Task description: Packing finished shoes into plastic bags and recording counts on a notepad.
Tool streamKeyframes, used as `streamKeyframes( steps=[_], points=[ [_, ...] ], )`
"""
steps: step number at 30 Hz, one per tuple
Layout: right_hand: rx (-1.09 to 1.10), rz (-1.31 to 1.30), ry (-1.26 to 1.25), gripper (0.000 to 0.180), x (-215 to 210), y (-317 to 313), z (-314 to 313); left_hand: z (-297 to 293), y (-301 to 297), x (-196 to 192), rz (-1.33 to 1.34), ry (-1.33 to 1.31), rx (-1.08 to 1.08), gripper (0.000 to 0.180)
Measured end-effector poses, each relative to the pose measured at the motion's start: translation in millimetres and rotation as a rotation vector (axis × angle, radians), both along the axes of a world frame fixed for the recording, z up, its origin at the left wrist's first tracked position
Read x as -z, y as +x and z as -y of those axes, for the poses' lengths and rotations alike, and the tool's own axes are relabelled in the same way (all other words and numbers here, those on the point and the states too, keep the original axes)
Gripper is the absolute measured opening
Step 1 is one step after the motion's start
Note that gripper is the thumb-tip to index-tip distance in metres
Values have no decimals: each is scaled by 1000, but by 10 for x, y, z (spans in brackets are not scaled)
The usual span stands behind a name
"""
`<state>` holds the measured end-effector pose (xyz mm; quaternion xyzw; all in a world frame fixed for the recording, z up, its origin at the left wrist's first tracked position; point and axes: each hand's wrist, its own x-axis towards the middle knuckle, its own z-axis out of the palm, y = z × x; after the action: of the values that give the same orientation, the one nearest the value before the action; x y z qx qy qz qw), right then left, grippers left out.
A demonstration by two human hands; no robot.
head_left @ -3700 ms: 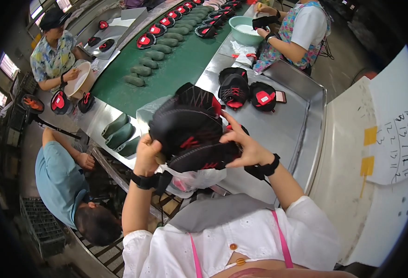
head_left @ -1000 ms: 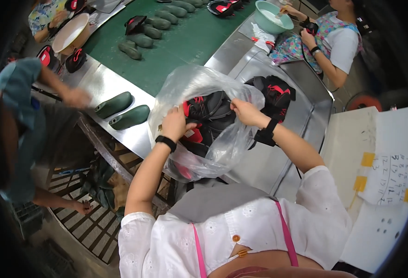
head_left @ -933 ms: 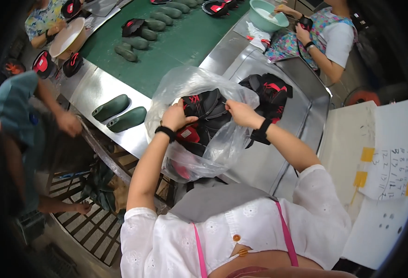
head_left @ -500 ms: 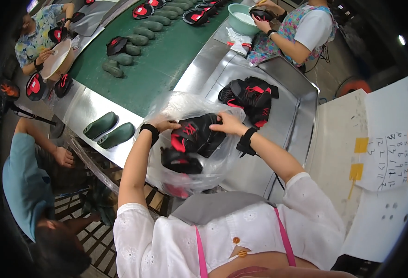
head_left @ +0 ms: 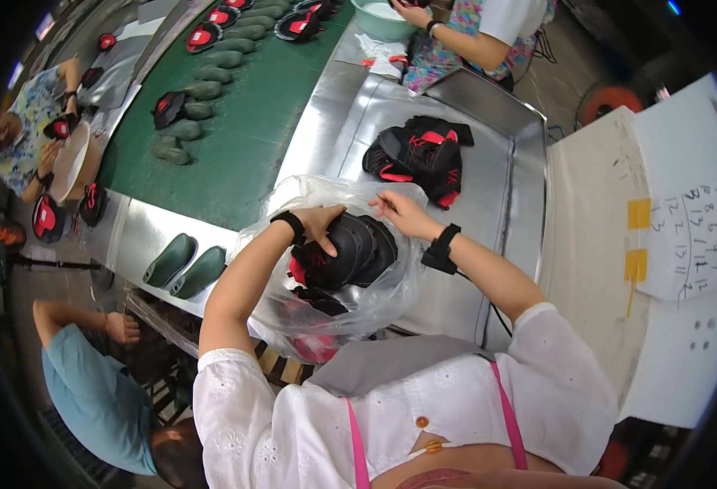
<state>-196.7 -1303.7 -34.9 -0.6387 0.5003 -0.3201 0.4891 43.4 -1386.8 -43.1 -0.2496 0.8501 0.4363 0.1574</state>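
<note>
My left hand (head_left: 322,227) grips a small stack of black-and-red shoe uppers (head_left: 361,251), its thumb across the top piece. The uppers are in the mouth of a clear plastic bag (head_left: 403,285), where more black and red pieces show lower down. Just right of the stack, my right hand (head_left: 405,213) is raised with fingers loosely curled and slightly apart; I see nothing in it. Beyond it, a pile of black-and-red uppers (head_left: 419,159) lies on a metal tray (head_left: 476,232).
Green shoe lasts (head_left: 171,259) stand on the metal edge at left. Further lasts and uppers line the green conveyor belt (head_left: 236,159). Co-workers are across the belt, beside the pale green basin (head_left: 387,20), and at lower left. A white board (head_left: 595,244) stands at right.
The uppers in the bag have been turned, so their laced red-marked side no longer faces up. My left hand has moved onto them; my right hand has come off them. The view has shifted.
</note>
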Motion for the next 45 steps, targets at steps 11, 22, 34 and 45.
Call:
streamKeyframes(
  steps=[11,22,34,45],
  points=[
    [33,-531,51,39,-12,53,-24,-218,-846,-181,152,-418,704,131],
    [84,-684,38,48,513,-267,-164,-767,88,-707,-147,-420,426,75],
    [247,-157,272,21,48,82,-287,-646,-816,-151,285,-276,605,98],
    [74,126,374,31,746,-93,-691,-929,-297,-497,89,-348,497,81]
  ],
)
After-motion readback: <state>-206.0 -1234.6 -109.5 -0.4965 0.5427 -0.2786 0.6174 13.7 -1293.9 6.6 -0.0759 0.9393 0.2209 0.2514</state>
